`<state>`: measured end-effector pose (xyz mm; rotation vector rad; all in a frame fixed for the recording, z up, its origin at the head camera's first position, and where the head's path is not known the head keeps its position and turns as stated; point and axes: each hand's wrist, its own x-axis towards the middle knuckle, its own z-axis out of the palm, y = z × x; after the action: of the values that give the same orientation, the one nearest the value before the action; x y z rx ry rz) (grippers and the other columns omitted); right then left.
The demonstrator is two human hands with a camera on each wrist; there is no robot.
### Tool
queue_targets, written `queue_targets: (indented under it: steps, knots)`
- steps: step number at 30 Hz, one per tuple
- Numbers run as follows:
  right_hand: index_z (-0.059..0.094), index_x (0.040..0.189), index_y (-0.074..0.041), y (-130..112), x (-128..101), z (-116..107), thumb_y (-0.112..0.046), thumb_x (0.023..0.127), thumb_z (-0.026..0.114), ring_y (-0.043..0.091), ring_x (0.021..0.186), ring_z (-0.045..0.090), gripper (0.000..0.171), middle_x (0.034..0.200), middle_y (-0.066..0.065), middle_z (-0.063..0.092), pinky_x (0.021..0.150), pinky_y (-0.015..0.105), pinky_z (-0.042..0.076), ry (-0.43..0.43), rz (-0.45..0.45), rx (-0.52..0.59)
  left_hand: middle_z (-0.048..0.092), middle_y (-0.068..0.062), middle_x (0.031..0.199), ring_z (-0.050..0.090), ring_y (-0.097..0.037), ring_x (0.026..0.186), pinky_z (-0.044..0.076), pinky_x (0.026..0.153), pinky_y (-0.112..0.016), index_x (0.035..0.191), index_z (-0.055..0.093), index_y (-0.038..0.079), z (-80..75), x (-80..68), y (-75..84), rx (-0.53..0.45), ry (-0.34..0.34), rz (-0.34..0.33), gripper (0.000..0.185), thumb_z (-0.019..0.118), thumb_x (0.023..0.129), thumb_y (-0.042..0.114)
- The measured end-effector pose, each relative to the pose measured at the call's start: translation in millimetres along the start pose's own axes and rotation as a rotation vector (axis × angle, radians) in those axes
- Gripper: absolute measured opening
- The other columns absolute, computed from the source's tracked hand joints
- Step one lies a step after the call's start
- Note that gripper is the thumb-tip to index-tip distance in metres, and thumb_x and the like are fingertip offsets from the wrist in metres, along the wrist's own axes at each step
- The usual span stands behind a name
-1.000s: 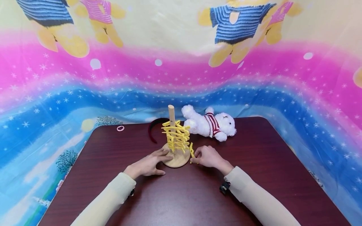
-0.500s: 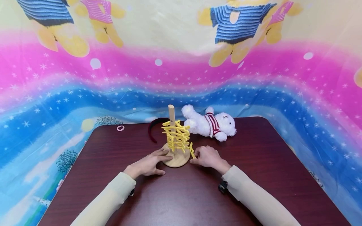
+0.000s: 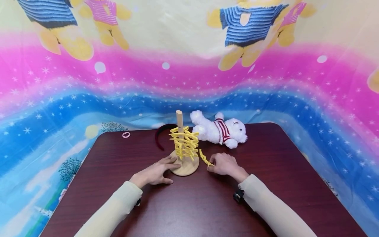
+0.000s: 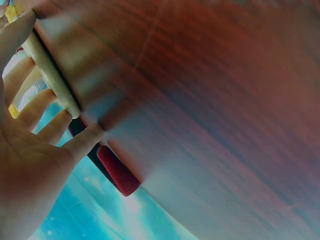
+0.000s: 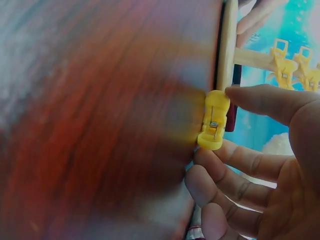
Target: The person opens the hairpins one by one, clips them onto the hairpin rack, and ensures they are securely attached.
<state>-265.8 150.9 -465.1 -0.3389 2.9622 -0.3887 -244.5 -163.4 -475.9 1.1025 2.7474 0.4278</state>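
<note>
A round wooden base (image 3: pixel 185 171) with an upright post (image 3: pixel 179 119) stands mid-table. Several yellow clothespins (image 3: pixel 187 144) surround the post in layers. My left hand (image 3: pixel 155 172) lies at the base's left side with fingers extended, the fingertips over its edge; the left wrist view has these fingers spread along the base (image 4: pixel 52 75). To the right of the base, my right hand (image 3: pixel 224 164) pinches a loose yellow clothespin (image 5: pixel 214 122) between thumb and index finger. The clothespin's metal spring is visible in the right wrist view. Its far end points back toward the base.
Behind the stand, a white plush bear (image 3: pixel 220 129) in a striped top lies on its back. A dark red headband (image 3: pixel 159 140) is at the stand's back left. A small pink ring (image 3: pixel 126 135) lies near the table's (image 3: pixel 118 158) back left edge, before a patterned cloth backdrop (image 3: pixel 148 105).
My right hand has shifted slightly right, away from the base. The near end of the loose clothespin has swung right with it. The left hand, stand and bear are unchanged.
</note>
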Motion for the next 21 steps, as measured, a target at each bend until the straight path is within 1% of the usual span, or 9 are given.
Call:
queue_targets:
  steps: [4,8,10,15,21]
  knots:
    - [0.060,0.070,-0.031,0.2,1.2,0.4,-0.054,0.068,0.075,0.014,0.064,0.052,0.027,0.068,-0.009,0.058,0.050,0.033,0.037,-0.008,0.016,-0.007,0.028,-0.007,0.154,0.020,-0.032,0.144,0.029,0.112,-0.048,0.140,0.046,0.027,0.3,-0.2,-0.4,0.004,-0.005,-0.008,0.066,0.072,0.080,0.039]
    - [0.060,0.071,-0.030,0.4,2.8,-0.1,-0.052,0.068,0.076,0.014,0.064,0.052,0.027,0.069,-0.008,0.057,0.051,0.033,0.037,-0.027,0.033,-0.022,0.028,-0.006,0.154,0.020,-0.031,0.144,0.030,0.112,-0.047,0.140,0.046,0.028,0.5,-0.1,-0.6,0.003,-0.007,-0.011,0.066,0.072,0.080,0.039]
    - [0.060,0.072,-0.030,0.9,3.2,-0.3,-0.053,0.068,0.076,0.014,0.064,0.052,0.028,0.069,-0.008,0.057,0.052,0.033,0.037,-0.033,0.040,-0.035,0.028,-0.006,0.154,0.020,-0.032,0.144,0.029,0.112,-0.048,0.140,0.046,0.028,0.5,-0.1,-0.7,0.003,-0.004,-0.008,0.066,0.072,0.080,0.039]
    - [0.057,0.070,-0.027,1.3,3.2,0.3,-0.057,0.064,0.077,0.015,0.063,0.051,0.037,0.068,-0.006,0.056,0.051,0.033,0.036,-0.022,0.056,-0.047,0.028,-0.006,0.155,0.020,-0.031,0.144,0.029,0.112,-0.047,0.140,0.046,0.027,0.5,0.6,-1.1,0.007,0.002,-0.001,0.066,0.072,0.080,0.038]
    - [0.056,0.066,-0.023,1.9,3.7,0.0,-0.052,0.064,0.079,0.016,0.060,0.051,0.037,0.066,-0.003,0.055,0.049,0.032,0.036,-0.007,0.075,-0.034,0.028,-0.006,0.154,0.020,-0.031,0.144,0.029,0.112,-0.047,0.140,0.046,0.027,0.8,0.7,-1.1,0.007,0.004,0.002,0.066,0.073,0.080,0.038]
